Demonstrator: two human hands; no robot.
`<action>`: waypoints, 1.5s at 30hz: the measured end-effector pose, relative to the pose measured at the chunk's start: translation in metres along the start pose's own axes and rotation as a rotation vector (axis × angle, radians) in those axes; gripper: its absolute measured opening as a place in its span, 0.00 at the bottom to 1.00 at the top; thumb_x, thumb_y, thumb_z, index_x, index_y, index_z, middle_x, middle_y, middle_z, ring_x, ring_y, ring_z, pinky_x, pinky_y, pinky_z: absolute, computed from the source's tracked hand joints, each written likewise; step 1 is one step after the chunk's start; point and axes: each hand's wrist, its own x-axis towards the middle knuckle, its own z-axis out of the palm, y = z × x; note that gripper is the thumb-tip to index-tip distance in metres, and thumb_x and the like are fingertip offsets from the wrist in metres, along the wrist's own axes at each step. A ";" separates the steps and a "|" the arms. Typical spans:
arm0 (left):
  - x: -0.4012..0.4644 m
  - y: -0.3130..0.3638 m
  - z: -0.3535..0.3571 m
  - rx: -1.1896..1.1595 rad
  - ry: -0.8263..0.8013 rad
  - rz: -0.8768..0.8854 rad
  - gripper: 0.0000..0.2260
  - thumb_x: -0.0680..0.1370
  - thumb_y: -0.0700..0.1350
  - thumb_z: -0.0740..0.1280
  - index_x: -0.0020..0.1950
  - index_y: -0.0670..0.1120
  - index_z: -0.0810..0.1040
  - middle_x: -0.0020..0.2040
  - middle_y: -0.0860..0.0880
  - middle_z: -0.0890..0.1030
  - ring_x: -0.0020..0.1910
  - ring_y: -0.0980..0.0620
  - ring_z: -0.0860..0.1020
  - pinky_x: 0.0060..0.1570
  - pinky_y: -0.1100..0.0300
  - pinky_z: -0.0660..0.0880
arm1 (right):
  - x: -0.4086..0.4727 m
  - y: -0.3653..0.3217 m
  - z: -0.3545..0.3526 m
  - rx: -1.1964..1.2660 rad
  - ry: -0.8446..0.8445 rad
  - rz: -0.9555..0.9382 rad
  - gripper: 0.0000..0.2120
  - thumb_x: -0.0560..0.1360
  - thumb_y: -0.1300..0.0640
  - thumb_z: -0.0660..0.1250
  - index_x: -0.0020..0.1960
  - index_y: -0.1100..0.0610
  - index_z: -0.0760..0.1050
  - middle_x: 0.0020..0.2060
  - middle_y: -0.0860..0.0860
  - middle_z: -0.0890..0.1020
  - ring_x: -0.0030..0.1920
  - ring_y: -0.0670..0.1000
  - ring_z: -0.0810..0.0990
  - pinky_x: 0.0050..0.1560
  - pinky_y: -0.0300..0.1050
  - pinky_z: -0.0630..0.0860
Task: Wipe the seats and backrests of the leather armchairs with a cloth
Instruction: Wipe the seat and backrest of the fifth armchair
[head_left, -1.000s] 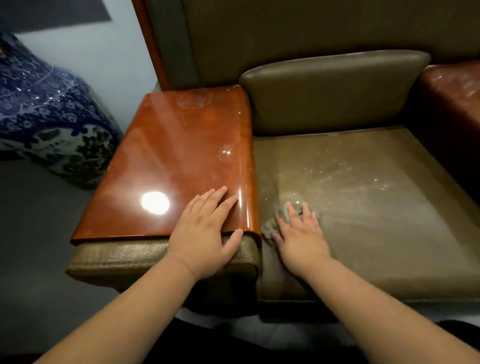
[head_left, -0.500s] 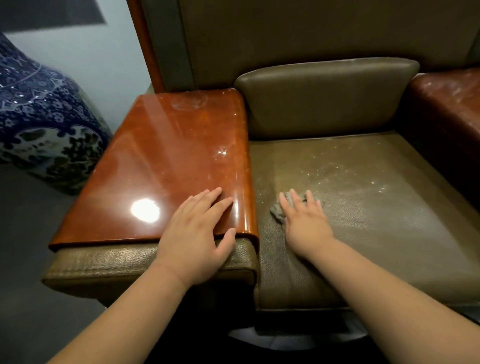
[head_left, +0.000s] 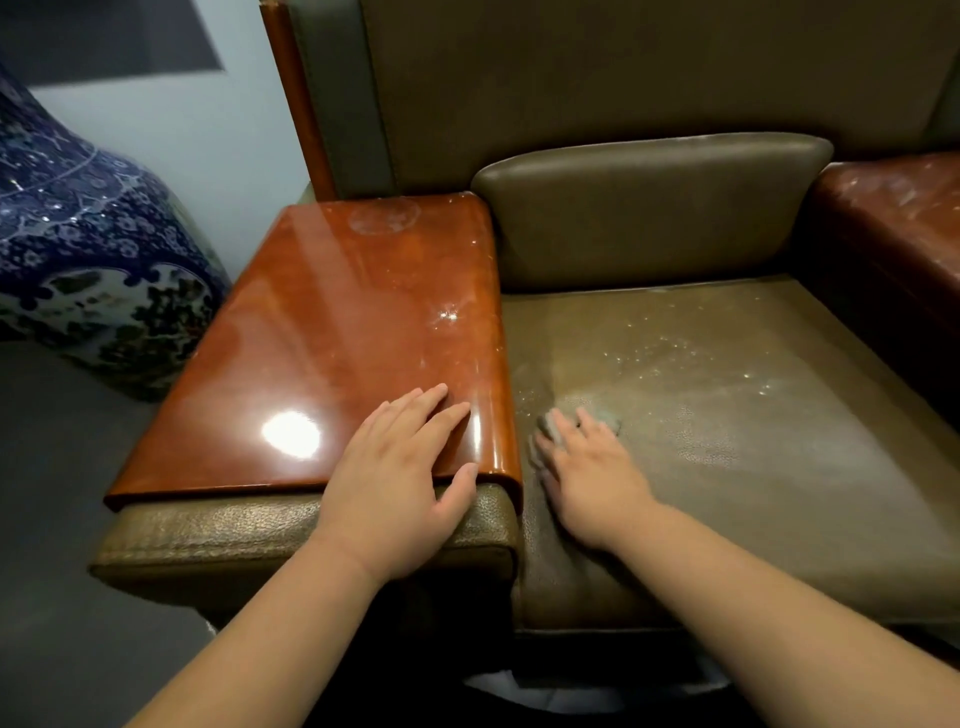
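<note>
Armchair seat (head_left: 727, 441): olive leather, pale specks mid-seat, just beyond cloth. Wooden armrest (head_left: 337, 353): left hand (head_left: 395, 493) flat on it, fingers straight, holding nothing, bracing. Right hand (head_left: 592, 483): flat, fingers extended, pressing cloth (head_left: 602, 415) onto seat by armrest edge. Cloth mostly beneath fingers, edges peeking past fingertips. Best: keep palm pressure even, overlapping strokes toward specks, then backrest (head_left: 649, 208).

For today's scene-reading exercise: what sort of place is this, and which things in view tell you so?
Probably a formal lounge or reception room. The clues: a leather armchair seat with a glossy wooden armrest, and a large blue-and-white porcelain vase standing on the floor beside it.
</note>
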 end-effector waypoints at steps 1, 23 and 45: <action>0.000 0.001 0.000 -0.001 0.001 -0.004 0.30 0.79 0.65 0.56 0.80 0.56 0.70 0.82 0.55 0.66 0.81 0.52 0.62 0.82 0.54 0.53 | -0.020 -0.014 0.009 0.012 0.014 -0.107 0.26 0.84 0.44 0.52 0.80 0.49 0.65 0.82 0.56 0.60 0.80 0.65 0.58 0.80 0.61 0.57; 0.068 0.006 0.000 -0.017 0.014 -0.215 0.27 0.82 0.63 0.58 0.80 0.53 0.70 0.80 0.53 0.68 0.79 0.51 0.63 0.80 0.50 0.61 | 0.067 0.025 -0.026 0.010 0.002 -0.063 0.27 0.85 0.55 0.52 0.84 0.52 0.55 0.84 0.53 0.52 0.83 0.56 0.49 0.81 0.53 0.48; 0.070 0.010 -0.004 -0.011 0.011 -0.259 0.28 0.82 0.63 0.59 0.80 0.56 0.67 0.81 0.54 0.65 0.80 0.53 0.60 0.80 0.53 0.57 | 0.036 -0.002 -0.009 0.033 -0.089 -0.198 0.26 0.86 0.42 0.50 0.82 0.48 0.58 0.84 0.52 0.46 0.83 0.60 0.45 0.81 0.54 0.43</action>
